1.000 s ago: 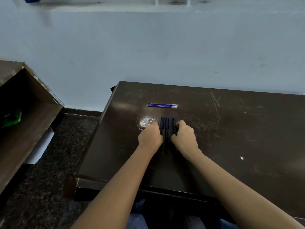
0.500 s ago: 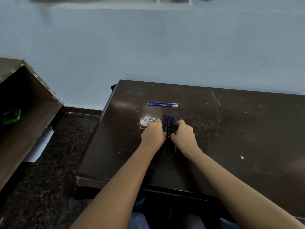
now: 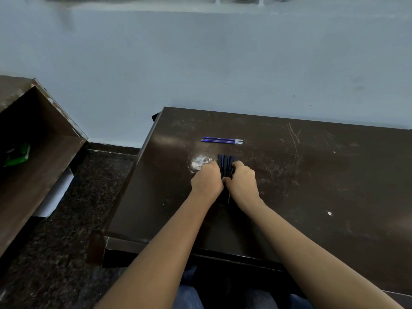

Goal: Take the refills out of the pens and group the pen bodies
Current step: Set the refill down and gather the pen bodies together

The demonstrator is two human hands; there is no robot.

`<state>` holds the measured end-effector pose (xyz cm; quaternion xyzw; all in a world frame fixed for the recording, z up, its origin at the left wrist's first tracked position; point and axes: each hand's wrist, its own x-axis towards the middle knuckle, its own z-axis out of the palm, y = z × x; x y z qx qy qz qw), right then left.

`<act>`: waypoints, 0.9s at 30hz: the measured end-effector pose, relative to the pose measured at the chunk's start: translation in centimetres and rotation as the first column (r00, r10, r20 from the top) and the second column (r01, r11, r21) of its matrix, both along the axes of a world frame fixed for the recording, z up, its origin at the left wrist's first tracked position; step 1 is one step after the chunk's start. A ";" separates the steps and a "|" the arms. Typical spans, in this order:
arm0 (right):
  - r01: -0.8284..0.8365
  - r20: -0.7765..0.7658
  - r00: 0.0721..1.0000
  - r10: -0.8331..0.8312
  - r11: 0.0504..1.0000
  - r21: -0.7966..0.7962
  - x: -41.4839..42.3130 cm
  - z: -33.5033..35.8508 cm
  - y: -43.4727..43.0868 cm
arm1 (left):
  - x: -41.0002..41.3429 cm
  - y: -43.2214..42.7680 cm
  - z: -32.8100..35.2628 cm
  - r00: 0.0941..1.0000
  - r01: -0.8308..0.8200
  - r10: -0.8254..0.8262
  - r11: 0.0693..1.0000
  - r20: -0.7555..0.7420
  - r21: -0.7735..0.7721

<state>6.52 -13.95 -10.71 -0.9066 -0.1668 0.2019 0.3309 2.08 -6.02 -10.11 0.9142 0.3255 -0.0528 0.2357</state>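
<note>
Sandwiching pen bodies (image 3: 225, 163) between curled fingers (image 3: 238, 164), left hand (image 3: 207, 179) and right hand (image 3: 242, 182) seemingly grip.

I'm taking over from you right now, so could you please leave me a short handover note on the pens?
The left hand presses the pen bodies from one side with curled fingers; the right hand does so from the other. The bodies lie side by side on the table. Two blue refills lie together farther back, apart from them.
Done: refills out, bodies gathered, it seems.
Left: check that no body hides a refill, then let go.
</note>
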 end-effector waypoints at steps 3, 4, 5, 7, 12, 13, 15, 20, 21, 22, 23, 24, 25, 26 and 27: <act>0.007 0.000 1.000 -0.007 1.000 0.001 -0.5 0.0 1.0 | -0.4 0.6 0.1 1.000 -0.013 0.013 1.000 0.001 0.025; 0.007 -0.001 1.000 -0.007 1.000 0.004 -0.7 0.0 1.4 | -0.5 0.8 0.1 1.000 -0.021 0.021 0.999 -0.003 0.036; 0.007 -0.005 1.000 -0.007 1.000 0.010 -0.9 0.0 1.8 | -0.6 1.1 0.2 1.000 -0.028 0.029 0.999 -0.011 0.047; 0.014 -0.020 1.000 -0.013 1.000 0.016 -1.3 0.0 2.5 | -0.7 1.6 0.4 0.998 -0.045 0.047 0.997 -0.037 0.065; 0.007 -0.021 1.000 -0.006 1.000 0.027 -2.3 -0.1 3.9 | -1.2 2.7 0.9 0.994 -0.068 0.076 0.994 -0.082 0.090; 0.000 -0.017 1.000 0.000 1.000 0.024 -2.4 -0.2 4.1 | -1.4 2.9 0.9 0.993 -0.073 0.082 0.993 -0.090 0.096; -0.011 -0.015 1.000 0.011 1.000 0.023 -2.6 -0.4 4.4 | -1.7 3.2 1.0 0.990 -0.083 0.094 0.991 -0.103 0.107; -0.008 -0.037 0.999 0.010 0.998 0.066 -2.9 -0.2 4.9 | -2.0 3.8 1.3 0.987 -0.095 0.108 0.989 -0.119 0.115; -0.001 -0.041 0.999 0.004 0.997 0.076 -2.9 -0.2 4.9 | -2.0 3.8 1.3 0.987 -0.094 0.108 0.989 -0.123 0.115; 0.003 -0.043 0.999 0.001 0.997 0.081 -2.9 -0.3 4.9 | -2.0 3.8 1.4 0.986 -0.092 0.107 0.989 -0.128 0.113; 0.002 -0.045 0.999 0.002 0.997 0.083 -2.8 -0.3 4.9 | -2.0 3.7 1.4 0.985 -0.093 0.107 0.990 -0.133 0.111; -0.001 -0.046 0.999 0.005 0.997 0.083 -2.8 -0.4 4.9 | -2.0 3.7 1.4 0.984 -0.094 0.109 0.990 -0.139 0.108; -0.002 -0.047 0.999 0.006 0.996 0.084 -2.8 -0.4 4.9 | -2.1 3.7 1.4 0.983 -0.095 0.110 0.990 -0.144 0.105; -0.001 -0.048 0.999 0.005 0.996 0.086 -2.7 -0.4 4.9 | -2.1 3.7 1.5 0.983 -0.095 0.110 0.990 -0.149 0.103; 0.000 -0.048 0.999 0.004 0.996 0.091 -2.7 -0.5 4.9 | -2.1 3.7 1.5 0.982 -0.094 0.109 0.990 -0.151 0.102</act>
